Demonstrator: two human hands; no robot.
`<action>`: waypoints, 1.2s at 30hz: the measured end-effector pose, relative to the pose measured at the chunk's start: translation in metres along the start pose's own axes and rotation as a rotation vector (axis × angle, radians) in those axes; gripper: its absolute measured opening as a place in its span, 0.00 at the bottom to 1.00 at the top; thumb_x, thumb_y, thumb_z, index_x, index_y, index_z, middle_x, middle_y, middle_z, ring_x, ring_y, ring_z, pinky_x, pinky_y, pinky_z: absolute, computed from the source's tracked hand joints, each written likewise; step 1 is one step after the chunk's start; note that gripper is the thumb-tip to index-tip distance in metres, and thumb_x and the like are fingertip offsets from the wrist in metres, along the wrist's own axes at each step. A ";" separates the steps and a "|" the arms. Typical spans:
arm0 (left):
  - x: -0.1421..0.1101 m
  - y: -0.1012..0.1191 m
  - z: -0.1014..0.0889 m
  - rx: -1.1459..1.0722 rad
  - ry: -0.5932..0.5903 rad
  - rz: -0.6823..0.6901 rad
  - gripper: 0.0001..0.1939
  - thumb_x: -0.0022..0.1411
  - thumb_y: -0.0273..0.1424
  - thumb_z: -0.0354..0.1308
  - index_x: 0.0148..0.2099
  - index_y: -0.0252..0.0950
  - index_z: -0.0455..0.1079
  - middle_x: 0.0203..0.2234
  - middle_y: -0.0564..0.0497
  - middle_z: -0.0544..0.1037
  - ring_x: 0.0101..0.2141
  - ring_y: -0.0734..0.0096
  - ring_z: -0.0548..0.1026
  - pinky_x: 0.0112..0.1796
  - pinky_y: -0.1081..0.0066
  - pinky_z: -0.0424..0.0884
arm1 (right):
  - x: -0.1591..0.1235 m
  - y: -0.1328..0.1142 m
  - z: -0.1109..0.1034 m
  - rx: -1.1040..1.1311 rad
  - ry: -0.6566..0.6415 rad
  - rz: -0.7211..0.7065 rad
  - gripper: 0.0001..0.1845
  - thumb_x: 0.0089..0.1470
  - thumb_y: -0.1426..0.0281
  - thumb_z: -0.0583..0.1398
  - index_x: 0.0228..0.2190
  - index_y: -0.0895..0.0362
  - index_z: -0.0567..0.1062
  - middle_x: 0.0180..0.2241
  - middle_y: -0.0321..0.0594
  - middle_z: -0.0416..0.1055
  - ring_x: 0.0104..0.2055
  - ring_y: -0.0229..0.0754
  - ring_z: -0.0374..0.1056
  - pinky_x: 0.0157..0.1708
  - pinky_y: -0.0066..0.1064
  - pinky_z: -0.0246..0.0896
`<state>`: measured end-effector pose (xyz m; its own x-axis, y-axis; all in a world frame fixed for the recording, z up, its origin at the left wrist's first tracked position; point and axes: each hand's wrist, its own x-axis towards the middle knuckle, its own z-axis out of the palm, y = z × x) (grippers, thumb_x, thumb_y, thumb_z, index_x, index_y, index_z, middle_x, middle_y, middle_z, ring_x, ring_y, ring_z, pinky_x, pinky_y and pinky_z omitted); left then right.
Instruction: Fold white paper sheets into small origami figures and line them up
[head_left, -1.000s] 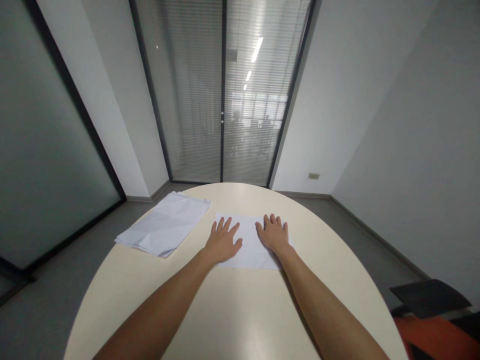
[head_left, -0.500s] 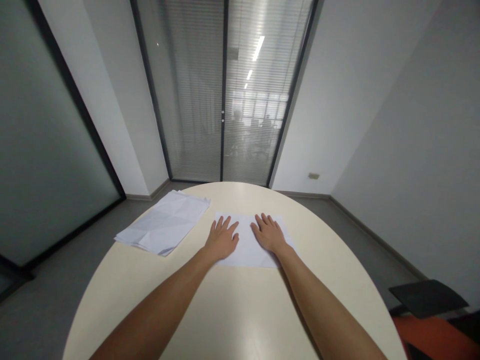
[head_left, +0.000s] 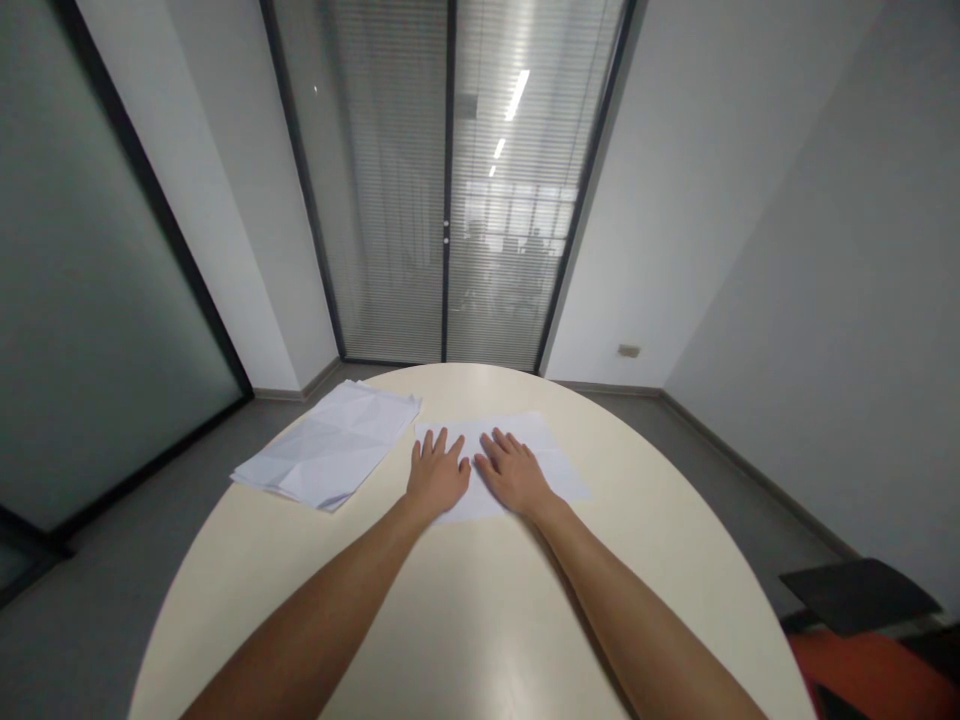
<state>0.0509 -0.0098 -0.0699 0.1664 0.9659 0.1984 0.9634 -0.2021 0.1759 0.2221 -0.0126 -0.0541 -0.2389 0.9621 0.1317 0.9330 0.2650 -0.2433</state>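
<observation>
A glass partition (head_left: 390, 250) with blinds filled the upper middle of the frame, and a pale wall (head_left: 787, 200) stood at upper right. The round cream desk (head_left: 660, 570) spread across the lower middle. A chair (head_left: 862, 660) with a red seat showed at lower right. Left of center on the desk lay a stack of creased white papers (head_left: 330, 440), just beside a single white sheet (head_left: 544, 445) in the middle of the frame. That sheet lay flat and slightly turned beneath both grips. The left grip (head_left: 437, 482) covered its left side, palm down, fingers spread and grasping nothing. The right grip (head_left: 512, 478) lay over its middle, also flat and unclosed, fingers nearer together. A narrow strip of sheet showed between the grips; a wider part reached out beyond the right one. A small plate (head_left: 628, 351) sat low on the wall.
</observation>
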 end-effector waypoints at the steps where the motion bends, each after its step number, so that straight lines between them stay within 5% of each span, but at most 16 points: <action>1: 0.000 0.000 0.000 0.000 0.001 -0.004 0.27 0.70 0.41 0.44 0.69 0.42 0.59 0.69 0.42 0.57 0.68 0.44 0.52 0.63 0.44 0.50 | 0.000 0.000 0.001 -0.001 -0.028 0.005 0.34 0.67 0.51 0.44 0.67 0.53 0.58 0.70 0.46 0.48 0.72 0.55 0.43 0.67 0.49 0.39; 8: -0.002 0.001 -0.001 0.015 -0.018 -0.010 0.29 0.70 0.42 0.44 0.70 0.42 0.57 0.69 0.42 0.56 0.68 0.42 0.51 0.63 0.45 0.49 | 0.007 0.036 -0.002 -0.046 -0.059 0.193 0.37 0.66 0.48 0.45 0.69 0.54 0.54 0.71 0.45 0.43 0.73 0.55 0.38 0.68 0.48 0.34; 12: -0.006 0.003 -0.009 0.013 -0.038 0.012 0.31 0.68 0.46 0.45 0.69 0.40 0.57 0.68 0.40 0.58 0.67 0.40 0.53 0.62 0.44 0.51 | 0.008 0.048 -0.003 -0.055 -0.028 0.161 0.36 0.66 0.49 0.47 0.68 0.55 0.56 0.71 0.46 0.46 0.72 0.55 0.41 0.67 0.48 0.37; 17: -0.009 0.003 -0.015 0.010 0.007 0.131 0.30 0.67 0.46 0.47 0.62 0.33 0.65 0.65 0.37 0.62 0.67 0.46 0.53 0.65 0.49 0.47 | 0.006 0.043 -0.016 -0.103 0.109 0.055 0.28 0.63 0.53 0.55 0.58 0.53 0.72 0.66 0.46 0.59 0.68 0.54 0.51 0.65 0.45 0.43; 23: -0.006 0.000 -0.008 -0.017 -0.058 0.136 0.32 0.69 0.45 0.43 0.71 0.39 0.53 0.69 0.43 0.56 0.68 0.47 0.52 0.64 0.47 0.49 | 0.001 0.015 -0.023 -0.047 0.166 0.054 0.22 0.66 0.61 0.50 0.51 0.54 0.77 0.54 0.45 0.73 0.54 0.48 0.68 0.55 0.36 0.57; 31: -0.007 0.002 -0.014 0.043 0.041 0.023 0.28 0.69 0.44 0.44 0.66 0.40 0.63 0.63 0.39 0.65 0.61 0.44 0.61 0.57 0.48 0.58 | 0.002 0.026 -0.010 -0.023 0.114 -0.033 0.24 0.63 0.53 0.56 0.56 0.48 0.74 0.62 0.43 0.66 0.66 0.51 0.57 0.65 0.48 0.45; 36: -0.011 0.005 -0.023 0.027 0.050 0.102 0.26 0.67 0.45 0.47 0.61 0.38 0.68 0.55 0.38 0.71 0.58 0.47 0.65 0.60 0.49 0.55 | 0.007 0.045 -0.013 -0.040 0.134 0.118 0.25 0.63 0.51 0.55 0.53 0.50 0.77 0.60 0.45 0.69 0.61 0.48 0.64 0.62 0.39 0.52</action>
<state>0.0495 -0.0252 -0.0488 0.2540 0.9311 0.2617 0.9474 -0.2940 0.1266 0.2657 0.0055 -0.0516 -0.0920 0.9683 0.2321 0.9631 0.1458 -0.2262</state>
